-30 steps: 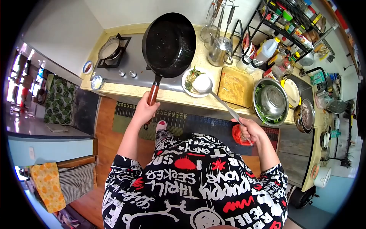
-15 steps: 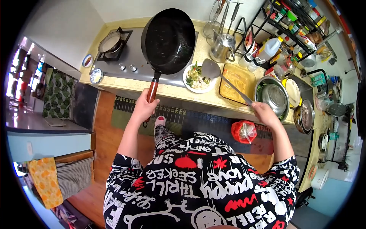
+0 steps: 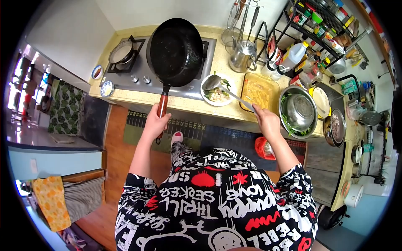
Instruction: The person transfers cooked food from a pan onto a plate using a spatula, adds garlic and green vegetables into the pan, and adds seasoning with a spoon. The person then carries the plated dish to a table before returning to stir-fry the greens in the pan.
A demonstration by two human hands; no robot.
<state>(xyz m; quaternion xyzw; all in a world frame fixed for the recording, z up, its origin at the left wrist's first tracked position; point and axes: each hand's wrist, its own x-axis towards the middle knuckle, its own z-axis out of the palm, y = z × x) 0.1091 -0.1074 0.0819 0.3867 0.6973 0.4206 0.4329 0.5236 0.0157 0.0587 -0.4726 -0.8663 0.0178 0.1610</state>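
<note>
My left hand (image 3: 157,122) is closed round the brown wooden handle of a black wok (image 3: 175,52), which is over the right burner of the steel stove. The wok's inside looks dark and shiny, with no food visible in it. A metal spatula (image 3: 212,82) is in my right hand (image 3: 266,120), its head over a white plate (image 3: 204,97) of greens and pale pieces. To the plate's right stands a rectangular glass dish (image 3: 260,93) with yellowish residue. Beyond my right hand is a steel bowl of greens with a smaller metal bowl (image 3: 300,111) inside it.
A small pan (image 3: 121,53) sits on the left burner, with two small dishes near it. Behind the plate are a metal pitcher (image 3: 243,56) and a utensil holder. Bottles and a black spice rack fill the back right. A red bag (image 3: 264,149) lies below the counter.
The wok has moved left and slightly down toward the burner. The spatula's head has gone from the plate's right edge to its upper left, and my right hand has moved left with it.
</note>
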